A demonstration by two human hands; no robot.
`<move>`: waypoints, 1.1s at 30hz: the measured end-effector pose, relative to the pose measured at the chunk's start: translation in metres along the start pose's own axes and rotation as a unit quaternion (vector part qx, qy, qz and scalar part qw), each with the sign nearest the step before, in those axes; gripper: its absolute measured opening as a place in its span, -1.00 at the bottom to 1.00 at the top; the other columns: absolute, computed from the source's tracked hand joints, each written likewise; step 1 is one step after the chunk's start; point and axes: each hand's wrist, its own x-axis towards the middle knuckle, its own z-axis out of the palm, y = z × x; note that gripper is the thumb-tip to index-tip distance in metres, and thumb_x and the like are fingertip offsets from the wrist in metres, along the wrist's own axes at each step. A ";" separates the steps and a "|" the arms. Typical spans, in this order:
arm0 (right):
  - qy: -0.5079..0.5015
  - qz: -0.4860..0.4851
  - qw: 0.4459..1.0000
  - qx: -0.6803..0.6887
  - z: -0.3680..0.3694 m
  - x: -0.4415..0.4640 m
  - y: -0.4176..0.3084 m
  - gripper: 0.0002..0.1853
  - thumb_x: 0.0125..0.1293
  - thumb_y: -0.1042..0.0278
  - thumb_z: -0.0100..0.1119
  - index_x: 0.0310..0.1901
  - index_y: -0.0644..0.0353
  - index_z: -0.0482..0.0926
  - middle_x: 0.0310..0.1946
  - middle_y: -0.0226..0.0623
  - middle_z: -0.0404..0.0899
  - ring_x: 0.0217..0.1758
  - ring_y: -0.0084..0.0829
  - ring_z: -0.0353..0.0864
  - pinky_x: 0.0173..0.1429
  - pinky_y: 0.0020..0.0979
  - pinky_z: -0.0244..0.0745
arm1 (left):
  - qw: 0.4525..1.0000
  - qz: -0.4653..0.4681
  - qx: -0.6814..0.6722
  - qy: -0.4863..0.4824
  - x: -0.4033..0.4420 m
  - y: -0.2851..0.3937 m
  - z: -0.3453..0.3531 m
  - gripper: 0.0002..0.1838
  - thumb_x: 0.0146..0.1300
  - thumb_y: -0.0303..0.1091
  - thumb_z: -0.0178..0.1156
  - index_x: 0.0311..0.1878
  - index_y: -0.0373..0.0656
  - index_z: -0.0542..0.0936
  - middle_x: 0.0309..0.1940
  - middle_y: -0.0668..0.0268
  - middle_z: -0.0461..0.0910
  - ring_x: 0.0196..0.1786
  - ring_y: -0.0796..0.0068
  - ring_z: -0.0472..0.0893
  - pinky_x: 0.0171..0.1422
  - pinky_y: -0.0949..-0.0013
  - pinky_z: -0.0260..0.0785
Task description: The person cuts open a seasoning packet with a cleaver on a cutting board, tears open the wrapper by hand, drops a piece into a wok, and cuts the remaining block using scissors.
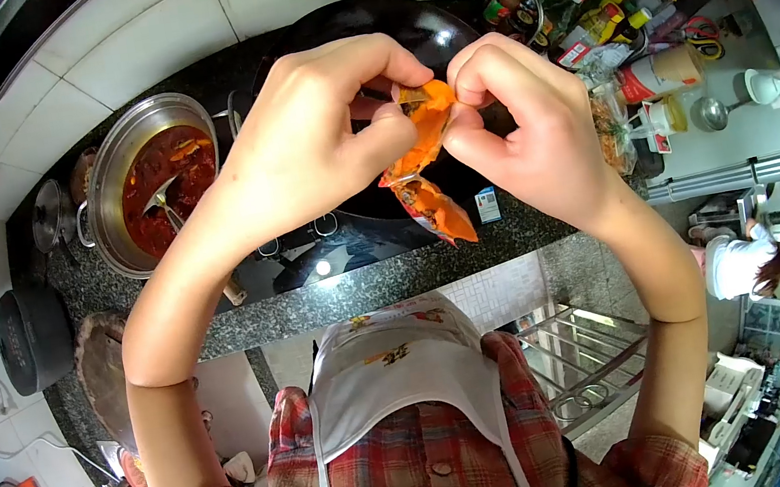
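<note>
Between my two hands is a small crumpled seasoning packet [436, 216], orange with some printed patches, its lower end hanging down over the stove. My left hand [323, 132] pinches its upper left edge between thumb and fingers. The opposite edge is pinched by my right hand [522, 113], with the fingers curled in. The packet's top looks spread apart; whether anything is inside I cannot tell. Behind and below the hands lies a dark wok [357, 22], mostly hidden by them.
To the left stands a steel pot [91, 212] of red sauce [137, 185], a ladle [164, 202] resting in it. Bottles [604, 20] crowd the right rear counter beside a rack. A dark cooker [21, 339] sits far left. Another person [741, 267] is in the right background.
</note>
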 end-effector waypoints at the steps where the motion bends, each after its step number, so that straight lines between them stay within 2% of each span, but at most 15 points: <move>1: 0.000 0.000 1.000 0.000 0.000 -0.001 0.000 -0.78 -0.11 0.59 0.18 -0.48 0.23 0.31 -0.58 -0.28 0.33 -0.58 -0.31 0.42 -0.50 -0.37 0.34 | 1.000 0.000 0.000 0.000 -0.001 -0.001 0.002 -0.70 -0.03 -0.70 -0.05 -0.17 -0.43 0.47 -0.20 0.20 0.53 -0.17 0.58 0.52 -0.07 0.49 0.45; 4: 0.010 0.003 1.000 -0.004 0.003 -0.002 0.000 -0.79 -0.07 0.61 0.19 -0.47 0.24 0.32 -0.60 -0.30 0.39 -0.59 -0.39 0.48 -0.50 -0.43 0.41 | 0.998 0.005 -0.049 0.033 -0.005 -0.002 0.004 -0.72 -0.01 -0.70 -0.04 -0.18 -0.43 0.49 -0.16 0.18 0.52 -0.17 0.58 0.52 -0.08 0.50 0.45; 6: 0.075 0.072 0.990 0.098 0.010 -0.003 -0.001 -0.82 -0.02 0.62 0.18 -0.45 0.25 0.34 -0.60 -0.31 0.46 -0.57 -0.47 0.55 -0.45 -0.49 0.50 | 0.997 0.036 -0.012 0.063 -0.007 0.000 0.002 -0.75 0.02 -0.70 -0.03 -0.18 -0.42 0.50 -0.13 0.17 0.51 -0.15 0.55 0.53 -0.07 0.51 0.45; 9: 0.140 0.089 0.982 0.085 0.018 -0.001 -0.008 -0.84 0.02 0.63 0.17 -0.43 0.25 0.36 -0.59 -0.32 0.49 -0.54 -0.53 0.58 -0.38 -0.53 0.55 | 0.990 0.078 0.037 0.110 -0.008 -0.001 0.008 -0.76 0.05 -0.68 -0.01 -0.18 -0.41 0.51 -0.12 0.17 0.51 -0.16 0.52 0.56 -0.08 0.51 0.46; 12: 0.160 0.065 0.983 0.056 0.019 0.000 -0.008 -0.83 0.01 0.63 0.16 -0.42 0.24 0.36 -0.61 -0.32 0.47 -0.56 -0.53 0.56 -0.40 -0.54 0.52 | 0.987 0.067 0.062 0.135 -0.010 0.003 0.011 -0.77 0.06 -0.66 -0.01 -0.18 -0.39 0.52 -0.13 0.17 0.52 -0.17 0.50 0.57 -0.09 0.50 0.48; 14: 0.156 0.076 0.983 0.063 0.017 -0.001 -0.009 -0.81 -0.04 0.66 0.16 -0.43 0.23 0.36 -0.63 -0.33 0.45 -0.60 -0.54 0.53 -0.47 -0.53 0.46 | 0.987 0.066 0.070 0.129 -0.012 0.005 0.012 -0.78 0.06 -0.65 0.00 -0.20 -0.39 0.52 -0.14 0.17 0.52 -0.18 0.51 0.57 -0.13 0.51 0.47; 16: 0.143 0.038 0.989 0.025 0.015 -0.002 -0.007 -0.79 -0.10 0.68 0.16 -0.46 0.22 0.36 -0.65 -0.34 0.43 -0.62 -0.53 0.49 -0.51 -0.53 0.40 | 0.987 0.062 0.079 0.124 -0.012 0.006 0.010 -0.79 0.06 -0.64 0.00 -0.21 -0.38 0.52 -0.16 0.17 0.52 -0.18 0.51 0.57 -0.16 0.52 0.47; 19: 0.139 0.020 0.989 0.051 0.013 -0.003 -0.006 -0.79 -0.13 0.69 0.17 -0.49 0.22 0.35 -0.67 -0.36 0.40 -0.64 -0.53 0.46 -0.52 -0.54 0.37 | 0.986 0.062 0.111 0.104 -0.012 0.009 0.007 -0.80 0.05 -0.65 0.00 -0.23 -0.38 0.51 -0.20 0.16 0.53 -0.18 0.47 0.56 -0.15 0.50 0.44; 22: 0.120 0.023 0.989 0.086 0.008 -0.004 -0.005 -0.79 -0.14 0.68 0.17 -0.50 0.23 0.33 -0.67 -0.37 0.39 -0.64 -0.53 0.46 -0.51 -0.56 0.37 | 0.990 0.071 0.098 0.076 -0.010 0.010 0.001 -0.78 0.02 -0.65 -0.02 -0.23 -0.37 0.50 -0.24 0.16 0.53 -0.21 0.39 0.56 -0.12 0.45 0.41; 24: 0.103 0.029 0.990 0.097 0.007 -0.008 -0.004 -0.78 -0.12 0.71 0.17 -0.51 0.25 0.32 -0.63 -0.37 0.43 -0.58 -0.60 0.46 -0.48 -0.59 0.38 | 0.990 0.091 0.104 0.015 -0.009 0.013 -0.004 -0.75 0.00 -0.66 -0.04 -0.21 -0.37 0.50 -0.26 0.16 0.53 -0.20 0.30 0.56 -0.06 0.40 0.39; 27: 0.078 0.122 0.932 0.332 0.008 -0.014 -0.004 -0.74 -0.03 0.77 0.13 -0.50 0.22 0.26 -0.48 -0.34 0.49 -0.37 -0.67 0.48 -0.31 -0.61 0.44 | 0.990 0.105 0.093 -0.009 -0.010 0.007 -0.006 -0.74 0.01 -0.66 -0.03 -0.18 -0.36 0.50 -0.25 0.14 0.53 -0.18 0.27 0.55 -0.05 0.38 0.39; 28: 0.078 0.121 0.932 0.331 0.008 -0.016 -0.003 -0.74 -0.03 0.77 0.13 -0.50 0.22 0.26 -0.48 -0.34 0.49 -0.37 -0.67 0.48 -0.31 -0.61 0.44 | 0.990 0.105 0.094 -0.009 -0.010 0.003 -0.006 -0.74 0.01 -0.66 -0.03 -0.18 -0.36 0.50 -0.25 0.14 0.53 -0.18 0.27 0.55 -0.05 0.38 0.39; 30: 0.076 0.180 0.872 0.449 0.010 -0.018 -0.001 -0.71 -0.03 0.80 0.09 -0.48 0.21 0.21 -0.47 -0.28 0.50 -0.35 -0.63 0.50 -0.27 -0.60 0.44 | 0.989 0.142 0.037 -0.022 -0.009 -0.007 -0.004 -0.73 0.02 -0.66 -0.03 -0.16 -0.37 0.50 -0.23 0.13 0.54 -0.15 0.26 0.55 -0.03 0.36 0.38; 32: 0.080 0.197 0.851 0.480 0.010 -0.018 -0.002 -0.70 -0.02 0.80 0.06 -0.46 0.18 0.19 -0.44 -0.19 0.54 -0.39 -0.61 0.50 -0.32 -0.58 0.42 | 0.990 0.133 0.013 -0.033 -0.011 -0.011 -0.003 -0.73 0.04 -0.64 -0.03 -0.15 -0.36 0.50 -0.20 0.14 0.54 -0.13 0.26 0.55 0.00 0.34 0.37; 33: 0.073 0.225 0.819 0.523 0.010 -0.018 -0.001 -0.70 -0.01 0.78 0.06 -0.46 0.17 0.19 -0.42 -0.15 0.55 -0.42 -0.61 0.49 -0.36 -0.58 0.40 | 0.991 0.124 0.005 -0.041 -0.012 -0.011 -0.003 -0.73 0.04 -0.64 -0.03 -0.14 -0.36 0.50 -0.19 0.14 0.54 -0.12 0.27 0.54 0.00 0.34 0.37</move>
